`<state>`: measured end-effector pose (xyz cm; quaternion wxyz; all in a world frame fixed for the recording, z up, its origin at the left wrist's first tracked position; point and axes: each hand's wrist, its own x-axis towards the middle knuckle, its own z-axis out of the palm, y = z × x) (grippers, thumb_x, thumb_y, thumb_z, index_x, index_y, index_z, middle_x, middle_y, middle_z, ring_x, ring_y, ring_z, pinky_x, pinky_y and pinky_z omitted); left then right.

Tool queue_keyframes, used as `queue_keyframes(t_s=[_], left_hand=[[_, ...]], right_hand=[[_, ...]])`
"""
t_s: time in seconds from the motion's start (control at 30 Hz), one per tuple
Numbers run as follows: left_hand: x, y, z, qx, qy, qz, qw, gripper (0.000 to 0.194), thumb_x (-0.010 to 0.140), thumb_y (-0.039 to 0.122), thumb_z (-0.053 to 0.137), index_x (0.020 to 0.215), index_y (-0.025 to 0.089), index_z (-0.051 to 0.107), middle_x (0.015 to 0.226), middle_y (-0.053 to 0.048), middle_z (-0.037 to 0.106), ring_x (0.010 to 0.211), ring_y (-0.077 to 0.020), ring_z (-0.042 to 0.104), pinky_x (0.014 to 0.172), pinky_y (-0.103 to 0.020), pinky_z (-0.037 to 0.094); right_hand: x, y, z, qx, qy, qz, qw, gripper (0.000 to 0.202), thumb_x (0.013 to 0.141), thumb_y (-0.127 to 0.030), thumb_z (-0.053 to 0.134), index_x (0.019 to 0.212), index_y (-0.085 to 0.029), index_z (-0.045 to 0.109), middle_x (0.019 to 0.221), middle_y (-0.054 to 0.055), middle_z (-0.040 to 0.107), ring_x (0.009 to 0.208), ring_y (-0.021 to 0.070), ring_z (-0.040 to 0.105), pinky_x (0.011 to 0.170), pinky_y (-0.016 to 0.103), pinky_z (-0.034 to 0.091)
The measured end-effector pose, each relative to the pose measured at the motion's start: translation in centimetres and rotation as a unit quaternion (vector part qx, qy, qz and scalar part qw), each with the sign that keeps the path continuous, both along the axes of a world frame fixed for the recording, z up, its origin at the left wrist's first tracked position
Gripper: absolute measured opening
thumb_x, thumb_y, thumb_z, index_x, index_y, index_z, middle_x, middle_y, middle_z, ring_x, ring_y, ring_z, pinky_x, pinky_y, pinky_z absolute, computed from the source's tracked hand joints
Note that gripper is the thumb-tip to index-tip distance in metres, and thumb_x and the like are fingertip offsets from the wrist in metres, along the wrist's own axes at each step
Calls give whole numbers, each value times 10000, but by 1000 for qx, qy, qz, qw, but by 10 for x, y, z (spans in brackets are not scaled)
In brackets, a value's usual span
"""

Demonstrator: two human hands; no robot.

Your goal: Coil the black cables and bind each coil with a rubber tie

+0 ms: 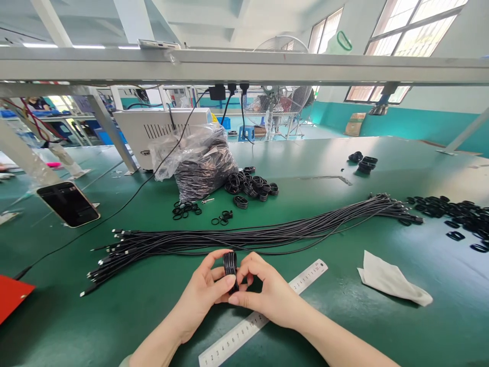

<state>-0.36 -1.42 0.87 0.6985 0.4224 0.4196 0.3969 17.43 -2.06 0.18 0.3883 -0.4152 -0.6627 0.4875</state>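
A small coil of black cable (229,264) stands upright between my hands, above the green table. My left hand (204,286) is closed round its left side, with the thumb across the front. From the right, my right hand (263,288) pinches at the coil's lower right edge, its fingertips touching it. Under my right hand a steel ruler (233,340) lies slantwise on the table. Just beyond both hands stretches a long bundle of straight black cables (244,237) with metal-tipped ends at the left.
Coiled cables (252,186) and loose black rings (185,210) lie beside a plastic-wrapped bundle (206,168). A phone (69,204) leans at left, near a red object (13,298). At right are a white cloth (393,279) and scattered black rings (454,214). A metal beam (244,66) crosses above.
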Motion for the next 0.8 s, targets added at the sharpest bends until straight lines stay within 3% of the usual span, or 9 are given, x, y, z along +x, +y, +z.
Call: queue_keyframes(t_s=[0.2, 0.5, 0.7, 0.8], left_hand=[[2, 0, -3, -6, -12, -9, 1000, 595, 702, 326, 791, 1226, 254, 518, 894, -57, 721, 778, -175, 677, 728, -305, 556], [-1, 0, 0, -1, -20, -23, 1000, 653, 685, 315, 801, 1276, 270, 528, 950, -70, 721, 823, -194, 676, 761, -317, 541], [-1, -2, 2, 17, -2, 1, 1000, 532, 675, 296, 814, 1170, 261, 621, 940, -60, 723, 792, -202, 678, 626, -253, 521], [-3, -1, 3, 9, -9, -8, 1000, 494, 702, 257, 802, 1160, 261, 619, 914, -42, 721, 785, -194, 683, 656, -268, 535]], right_hand=[[-3, 0, -1, -25, 12, -18, 999, 228, 691, -273, 787, 646, -207, 573, 766, -18, 522, 710, 148, 479, 679, 302, 406], [-9, 0, -9, -39, 26, -40, 998, 327, 649, -417, 813, 581, -214, 566, 683, -23, 505, 658, 153, 455, 641, 312, 380], [-13, -7, -9, 34, -22, -58, 998, 282, 709, -338, 784, 583, -219, 561, 675, -16, 523, 757, 189, 510, 776, 367, 378], [-9, -7, -4, 60, -53, -33, 996, 282, 731, -325, 774, 590, -215, 555, 683, -23, 536, 748, 179, 512, 796, 366, 366]])
